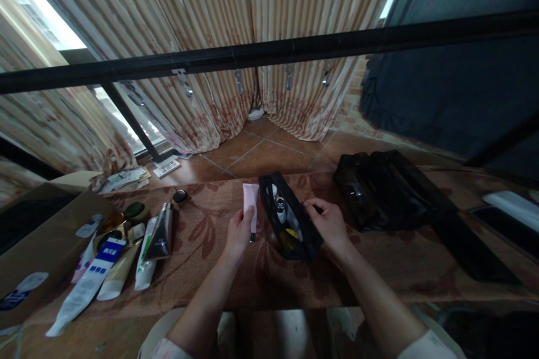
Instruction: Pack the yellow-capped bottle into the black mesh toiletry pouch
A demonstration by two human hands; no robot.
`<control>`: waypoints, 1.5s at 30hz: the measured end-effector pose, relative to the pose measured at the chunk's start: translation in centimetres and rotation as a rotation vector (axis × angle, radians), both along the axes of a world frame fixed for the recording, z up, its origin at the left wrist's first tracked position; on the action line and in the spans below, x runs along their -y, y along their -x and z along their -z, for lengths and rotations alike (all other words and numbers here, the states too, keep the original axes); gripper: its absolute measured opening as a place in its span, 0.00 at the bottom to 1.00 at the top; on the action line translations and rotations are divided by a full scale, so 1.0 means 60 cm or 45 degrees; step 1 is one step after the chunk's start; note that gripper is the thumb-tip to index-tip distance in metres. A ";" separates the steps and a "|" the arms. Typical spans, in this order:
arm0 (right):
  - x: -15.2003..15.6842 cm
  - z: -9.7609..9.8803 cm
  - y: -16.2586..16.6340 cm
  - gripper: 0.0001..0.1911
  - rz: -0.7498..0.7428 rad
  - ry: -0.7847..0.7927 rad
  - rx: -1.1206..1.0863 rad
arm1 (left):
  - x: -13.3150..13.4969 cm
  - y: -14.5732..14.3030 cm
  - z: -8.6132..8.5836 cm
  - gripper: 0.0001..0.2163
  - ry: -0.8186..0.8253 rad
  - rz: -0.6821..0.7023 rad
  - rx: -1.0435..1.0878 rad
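Note:
My left hand [240,231] is closed around a pale pink squeeze tube [250,197] with a dark cap at its lower end. Just right of the tube sits a small black zip pouch [269,214], its top gaping. Inside it I see a silver-topped bottle [281,207] and something yellow [290,234]. With thumb and fingers, my right hand [327,223] pinches the pouch's right rim; part of those fingers is hidden behind the fabric.
On the left lie several tubes [113,258] and jars beside a cardboard box [42,247]. A round black lid [180,196] is near the bench's far edge. To the right are a larger black bag [387,190] with a strap and a dark phone-like slab [505,227].

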State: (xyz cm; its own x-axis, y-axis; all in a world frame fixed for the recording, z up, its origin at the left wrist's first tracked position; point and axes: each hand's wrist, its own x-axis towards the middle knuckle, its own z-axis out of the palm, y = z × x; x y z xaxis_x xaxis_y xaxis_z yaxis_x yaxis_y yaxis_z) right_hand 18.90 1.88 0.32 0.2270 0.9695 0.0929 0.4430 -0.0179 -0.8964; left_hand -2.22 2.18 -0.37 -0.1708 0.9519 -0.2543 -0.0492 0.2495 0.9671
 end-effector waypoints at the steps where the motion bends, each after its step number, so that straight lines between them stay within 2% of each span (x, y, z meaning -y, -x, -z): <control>1: 0.000 -0.001 0.000 0.18 -0.002 -0.003 -0.002 | 0.000 0.000 0.001 0.17 -0.003 0.001 -0.004; 12: 0.001 0.002 0.000 0.18 -0.017 -0.022 0.011 | 0.005 -0.003 -0.007 0.17 0.023 -0.014 -0.016; 45: 0.003 -0.002 0.001 0.18 -0.005 0.012 -0.007 | 0.000 -0.001 0.004 0.17 0.018 0.033 -0.043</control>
